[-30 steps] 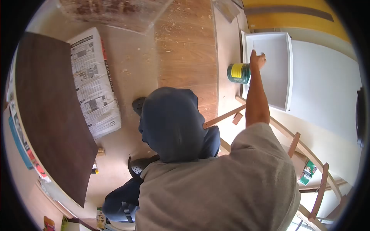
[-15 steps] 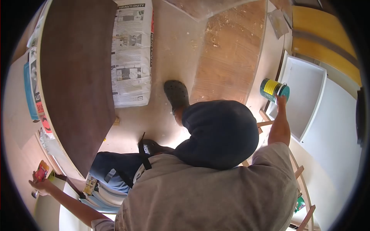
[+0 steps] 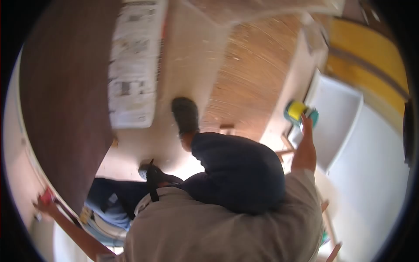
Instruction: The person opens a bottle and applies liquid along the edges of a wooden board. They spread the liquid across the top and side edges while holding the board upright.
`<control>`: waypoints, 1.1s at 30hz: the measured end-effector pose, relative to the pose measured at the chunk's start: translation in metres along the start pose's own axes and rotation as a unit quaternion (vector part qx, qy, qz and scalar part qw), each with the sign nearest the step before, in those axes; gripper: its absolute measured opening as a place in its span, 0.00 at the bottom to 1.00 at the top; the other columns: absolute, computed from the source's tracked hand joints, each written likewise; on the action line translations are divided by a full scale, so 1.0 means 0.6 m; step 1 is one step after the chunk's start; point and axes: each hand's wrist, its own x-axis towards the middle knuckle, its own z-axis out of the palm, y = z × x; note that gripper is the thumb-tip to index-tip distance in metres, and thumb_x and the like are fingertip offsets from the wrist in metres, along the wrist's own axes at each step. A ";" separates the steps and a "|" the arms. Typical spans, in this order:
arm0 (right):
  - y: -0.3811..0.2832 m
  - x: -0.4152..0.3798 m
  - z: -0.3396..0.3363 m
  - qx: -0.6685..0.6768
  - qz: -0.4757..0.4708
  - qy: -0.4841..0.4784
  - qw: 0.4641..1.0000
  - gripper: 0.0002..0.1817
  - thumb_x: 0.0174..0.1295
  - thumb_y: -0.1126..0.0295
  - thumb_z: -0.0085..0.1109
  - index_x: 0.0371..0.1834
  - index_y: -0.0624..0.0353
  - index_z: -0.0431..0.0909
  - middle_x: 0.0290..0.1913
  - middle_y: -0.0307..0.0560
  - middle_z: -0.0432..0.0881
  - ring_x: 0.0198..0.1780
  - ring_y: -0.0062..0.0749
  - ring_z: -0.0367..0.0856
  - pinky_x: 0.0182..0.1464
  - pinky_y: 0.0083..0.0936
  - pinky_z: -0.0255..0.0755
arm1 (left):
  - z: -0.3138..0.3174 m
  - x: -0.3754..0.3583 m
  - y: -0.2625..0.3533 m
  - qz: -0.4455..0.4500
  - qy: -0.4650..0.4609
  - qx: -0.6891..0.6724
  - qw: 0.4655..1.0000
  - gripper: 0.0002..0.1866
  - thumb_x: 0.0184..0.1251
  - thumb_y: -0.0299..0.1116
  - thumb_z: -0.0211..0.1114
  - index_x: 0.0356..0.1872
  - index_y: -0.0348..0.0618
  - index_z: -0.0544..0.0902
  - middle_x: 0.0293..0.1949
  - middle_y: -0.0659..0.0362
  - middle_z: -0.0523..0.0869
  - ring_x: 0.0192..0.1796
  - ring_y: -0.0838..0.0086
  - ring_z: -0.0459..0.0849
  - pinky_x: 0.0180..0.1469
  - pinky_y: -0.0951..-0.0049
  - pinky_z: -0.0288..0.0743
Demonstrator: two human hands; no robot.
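At the right, my right hand [image 3: 307, 123] grips a green can [image 3: 297, 110] with a yellow label, held tipped on its side beside a white open box or drawer [image 3: 340, 113]. Far out at the left, my left hand [image 3: 46, 208] is closed on a small red packet [image 3: 48, 194], whose markings are blurred. The packet is near the edge of a dark brown board [image 3: 65, 96]. My bent leg [image 3: 240, 170] in dark trousers fills the middle of the view.
A white printed bag [image 3: 135, 70] lies on the floor beside the brown board. Wood-look flooring [image 3: 253, 74] stretches ahead. Wooden bars [image 3: 286, 148] are near my right arm. A yellow panel [image 3: 366, 56] is at the upper right. My dark clog [image 3: 185, 115] is on the floor.
The view has shifted, and most things sit further left and somewhat lower. The green can stays in my right hand and the red packet in my left. More blur shows now.
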 end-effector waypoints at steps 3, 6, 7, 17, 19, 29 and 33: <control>0.050 0.006 -0.001 -0.340 -0.020 -0.017 0.940 0.29 0.64 0.44 0.68 0.44 0.66 0.88 0.47 0.67 0.89 0.48 0.58 0.88 0.50 0.46 0.79 | -0.016 0.048 0.030 -0.064 0.064 -0.117 0.989 0.28 0.70 0.46 0.73 0.67 0.44 0.84 0.69 0.54 0.84 0.77 0.52 0.73 0.77 0.48 0.70; -0.046 -0.067 0.052 -0.434 0.072 0.019 0.898 0.25 0.59 0.48 0.74 0.44 0.60 0.88 0.45 0.62 0.89 0.52 0.61 0.85 0.58 0.46 0.79 | -0.085 0.044 0.057 -0.236 0.019 -0.175 0.956 0.27 0.70 0.48 0.72 0.66 0.45 0.85 0.69 0.55 0.84 0.75 0.51 0.75 0.75 0.49 0.72; -0.071 -0.099 0.058 -0.404 0.061 0.120 0.905 0.26 0.59 0.49 0.74 0.52 0.58 0.85 0.53 0.59 0.86 0.59 0.60 0.83 0.62 0.49 0.77 | -0.091 0.045 0.057 -0.250 0.019 -0.176 0.952 0.27 0.70 0.48 0.72 0.66 0.46 0.85 0.69 0.56 0.84 0.74 0.51 0.76 0.74 0.49 0.73; -0.044 -0.052 -0.005 -0.398 -0.031 0.150 0.905 0.58 0.56 0.37 0.75 0.85 0.56 0.59 0.80 0.60 0.70 0.75 0.54 0.76 0.70 0.51 0.77 | -0.042 0.195 -0.111 0.067 0.087 0.023 0.994 0.26 0.70 0.52 0.71 0.63 0.50 0.88 0.68 0.60 0.86 0.69 0.47 0.82 0.66 0.50 0.83; -0.136 -0.093 0.045 -0.456 0.088 0.144 0.874 0.46 0.61 0.43 0.72 0.78 0.56 0.67 0.67 0.60 0.84 0.62 0.56 0.88 0.62 0.48 0.83 | -0.039 0.191 -0.217 0.126 0.081 0.128 0.980 0.24 0.74 0.48 0.67 0.66 0.51 0.85 0.72 0.60 0.83 0.68 0.52 0.84 0.63 0.52 0.85; -0.071 -0.117 -0.099 0.207 0.155 0.151 0.954 0.15 0.73 0.56 0.64 0.33 0.54 0.79 0.26 0.35 0.74 0.22 0.22 0.67 0.28 0.29 0.71 | -0.141 0.202 -0.255 -0.241 -0.097 0.036 0.965 0.46 0.66 0.30 0.74 0.83 0.42 0.58 0.67 0.66 0.88 0.68 0.72 0.83 0.75 0.70 0.74; -0.205 -0.189 -0.120 0.183 0.120 0.100 0.971 0.17 0.77 0.48 0.59 0.35 0.48 0.79 0.23 0.27 0.67 0.22 0.18 0.63 0.25 0.23 0.65 | -0.083 0.198 -0.273 -0.266 -0.028 -0.174 0.948 0.40 0.73 0.25 0.63 0.84 0.42 0.55 0.68 0.62 0.87 0.70 0.71 0.84 0.75 0.69 0.73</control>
